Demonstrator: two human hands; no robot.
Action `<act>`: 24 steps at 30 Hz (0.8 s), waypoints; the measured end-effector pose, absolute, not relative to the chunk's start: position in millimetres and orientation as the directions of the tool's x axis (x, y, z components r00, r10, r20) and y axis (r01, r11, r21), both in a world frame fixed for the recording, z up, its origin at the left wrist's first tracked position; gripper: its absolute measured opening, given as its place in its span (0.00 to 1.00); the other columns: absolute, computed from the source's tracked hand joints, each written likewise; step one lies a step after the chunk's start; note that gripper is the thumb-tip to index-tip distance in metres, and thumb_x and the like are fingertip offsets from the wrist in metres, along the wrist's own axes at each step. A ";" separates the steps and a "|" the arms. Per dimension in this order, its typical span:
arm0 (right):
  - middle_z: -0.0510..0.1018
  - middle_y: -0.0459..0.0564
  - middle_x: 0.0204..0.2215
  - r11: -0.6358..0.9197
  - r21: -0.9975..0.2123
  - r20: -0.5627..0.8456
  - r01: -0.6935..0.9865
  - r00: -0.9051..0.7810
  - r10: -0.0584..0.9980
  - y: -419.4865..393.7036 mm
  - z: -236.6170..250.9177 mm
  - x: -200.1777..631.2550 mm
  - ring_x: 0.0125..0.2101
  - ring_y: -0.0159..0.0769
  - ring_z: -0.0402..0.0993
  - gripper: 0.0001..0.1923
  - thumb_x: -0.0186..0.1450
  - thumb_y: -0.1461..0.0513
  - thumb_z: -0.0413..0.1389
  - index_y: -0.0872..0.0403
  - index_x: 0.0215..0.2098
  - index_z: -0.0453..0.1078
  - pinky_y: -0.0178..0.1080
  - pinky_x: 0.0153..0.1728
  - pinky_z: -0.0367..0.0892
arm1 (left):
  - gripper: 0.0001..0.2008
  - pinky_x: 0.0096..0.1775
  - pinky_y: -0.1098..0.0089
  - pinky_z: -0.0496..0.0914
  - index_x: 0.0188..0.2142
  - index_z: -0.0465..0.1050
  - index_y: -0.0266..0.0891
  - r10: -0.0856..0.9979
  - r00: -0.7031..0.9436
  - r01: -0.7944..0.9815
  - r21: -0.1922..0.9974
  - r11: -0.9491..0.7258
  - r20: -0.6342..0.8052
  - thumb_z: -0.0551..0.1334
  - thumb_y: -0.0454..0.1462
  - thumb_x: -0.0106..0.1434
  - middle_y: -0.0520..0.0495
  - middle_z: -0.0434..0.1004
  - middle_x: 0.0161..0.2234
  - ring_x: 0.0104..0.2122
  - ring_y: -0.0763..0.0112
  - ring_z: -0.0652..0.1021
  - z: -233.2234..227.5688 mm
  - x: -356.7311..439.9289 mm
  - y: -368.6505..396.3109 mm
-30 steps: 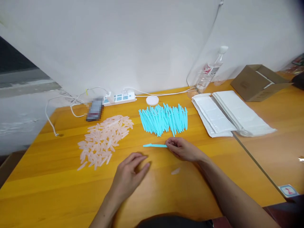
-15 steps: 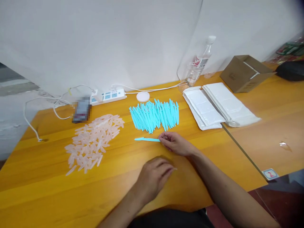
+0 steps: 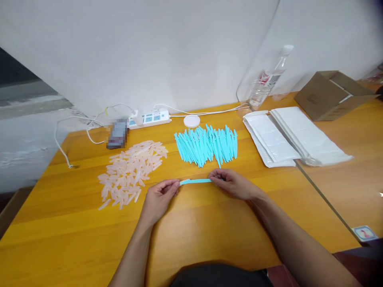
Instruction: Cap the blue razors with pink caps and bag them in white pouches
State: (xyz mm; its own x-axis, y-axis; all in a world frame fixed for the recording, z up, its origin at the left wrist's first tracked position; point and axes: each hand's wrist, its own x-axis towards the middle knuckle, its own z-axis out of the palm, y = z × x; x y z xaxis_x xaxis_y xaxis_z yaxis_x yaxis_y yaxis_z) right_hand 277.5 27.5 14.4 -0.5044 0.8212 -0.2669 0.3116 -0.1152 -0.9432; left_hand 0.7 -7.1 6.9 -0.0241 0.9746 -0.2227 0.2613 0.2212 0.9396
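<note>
A turquoise eyebrow razor (image 3: 199,181) lies level between my two hands, just above or on the table. My right hand (image 3: 233,183) pinches the handle end between thumb and fingers. At the other end, my left hand (image 3: 161,197) is closed with its fingertips round the blade tip, which they partly hide. Whether a small cover is also between those fingers, I cannot tell. Behind my hands is a heap of turquoise razors (image 3: 206,145), lying side by side. To the left spreads a pile of pale pink, slim plastic covers (image 3: 131,171).
White plastic packets (image 3: 269,139) lie to the right, near an open cardboard box (image 3: 326,97). A clear bottle (image 3: 271,77) stands by the wall. Along the back are a power strip (image 3: 149,119) with cables, a blurred dark device (image 3: 118,133) and a round white lid (image 3: 191,121).
My left hand has moved left and forward from near my body to the razor's blade end, and its fingers have closed there. My right hand keeps its pinch. The view has shifted slightly.
</note>
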 end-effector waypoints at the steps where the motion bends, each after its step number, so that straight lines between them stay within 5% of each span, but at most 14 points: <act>1: 0.67 0.42 0.27 -0.111 -0.942 -0.267 0.317 -0.506 0.820 27.4 14.7 277.5 0.25 0.28 0.57 0.20 0.70 0.45 0.51 0.54 0.37 0.68 0.33 0.25 0.53 | 0.20 0.33 0.72 0.73 0.41 0.83 0.36 0.977 -0.013 0.267 0.941 0.209 -0.213 0.68 0.51 0.60 0.46 0.83 0.30 0.28 0.70 0.78 6.5 4.4 -8.3; 6: 0.71 0.44 0.26 -0.051 -0.910 -0.252 0.411 -0.451 0.856 26.1 16.4 280.3 0.24 0.29 0.61 0.18 0.70 0.49 0.52 0.54 0.37 0.72 0.34 0.26 0.56 | 0.14 0.37 0.70 0.73 0.46 0.82 0.41 0.986 0.169 0.400 0.914 -0.063 -0.006 0.65 0.45 0.66 0.43 0.83 0.42 0.36 0.67 0.80 6.0 17.5 -14.3; 11: 0.77 0.47 0.29 0.215 -0.745 -0.069 0.631 -0.394 0.916 23.1 20.1 281.8 0.29 0.33 0.70 0.12 0.68 0.56 0.57 0.54 0.30 0.77 0.35 0.31 0.60 | 0.11 0.46 0.62 0.71 0.48 0.81 0.43 0.918 0.313 0.628 0.672 -0.393 0.244 0.63 0.39 0.69 0.43 0.81 0.41 0.42 0.63 0.78 -0.7 19.8 -15.6; 24: 0.82 0.50 0.29 0.119 -0.491 -0.019 0.863 -0.147 0.989 42.4 44.5 265.3 0.29 0.37 0.75 0.16 0.68 0.52 0.56 0.53 0.32 0.79 0.37 0.32 0.61 | 0.10 0.47 0.60 0.70 0.47 0.79 0.43 0.902 0.336 0.671 0.603 -0.431 0.271 0.66 0.39 0.66 0.44 0.79 0.42 0.44 0.61 0.77 0.4 22.2 -17.9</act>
State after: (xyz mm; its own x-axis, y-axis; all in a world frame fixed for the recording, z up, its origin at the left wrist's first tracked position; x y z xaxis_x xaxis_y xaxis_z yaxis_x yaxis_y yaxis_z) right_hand 265.3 42.4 44.5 -0.1469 0.9890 -0.0189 0.8629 0.1188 -0.4912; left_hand 22.2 -17.9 0.4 0.3361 0.9020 0.2711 0.6710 -0.4313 0.6031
